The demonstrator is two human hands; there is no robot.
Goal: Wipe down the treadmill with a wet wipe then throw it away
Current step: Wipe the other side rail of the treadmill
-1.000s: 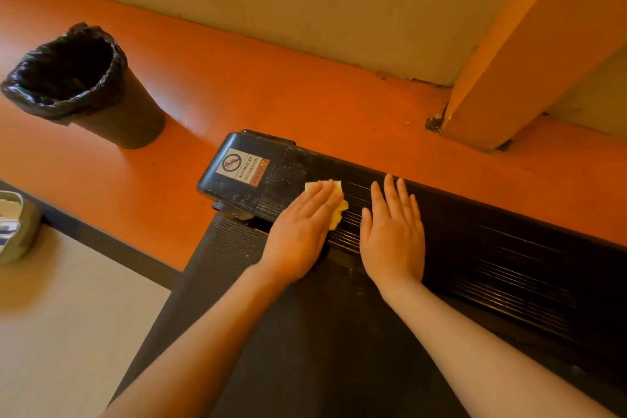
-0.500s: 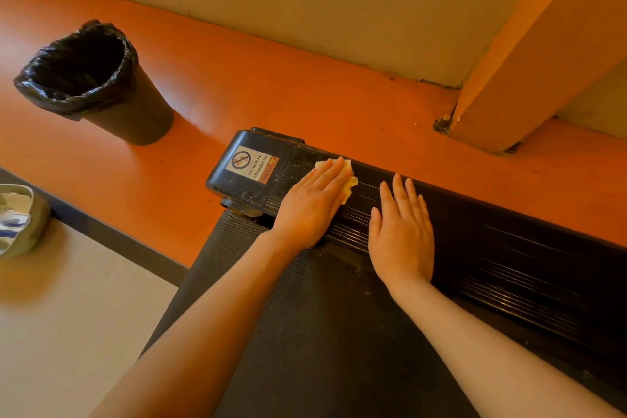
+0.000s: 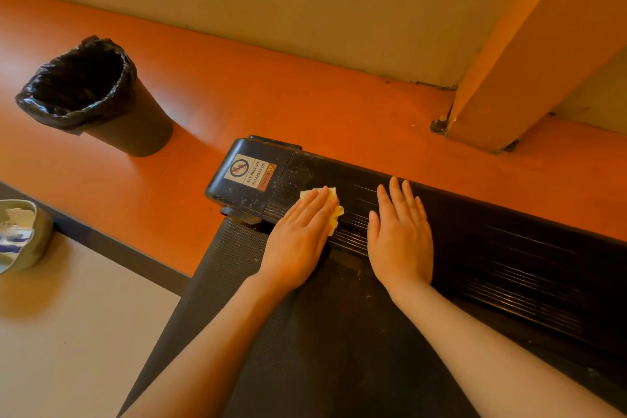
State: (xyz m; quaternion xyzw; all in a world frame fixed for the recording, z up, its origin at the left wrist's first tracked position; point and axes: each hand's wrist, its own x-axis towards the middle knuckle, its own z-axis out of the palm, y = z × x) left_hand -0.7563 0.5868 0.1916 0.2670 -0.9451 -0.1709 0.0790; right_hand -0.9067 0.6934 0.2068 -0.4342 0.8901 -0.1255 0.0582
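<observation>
Black ribbed treadmill (image 3: 492, 248) end rail under wipe-down. Bin (image 3: 98, 95) stands lined and near, likely for disposal. Right hand (image 3: 400, 234) flat, fingers straight, apparently bracing. Left hand (image 3: 298, 237) flat, pressing wet wipe (image 3: 334, 210) onto ribs.

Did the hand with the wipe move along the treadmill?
Yes, a little. The left hand and wet wipe slid away from the right hand, toward the warning sticker at the rail's end.
</observation>
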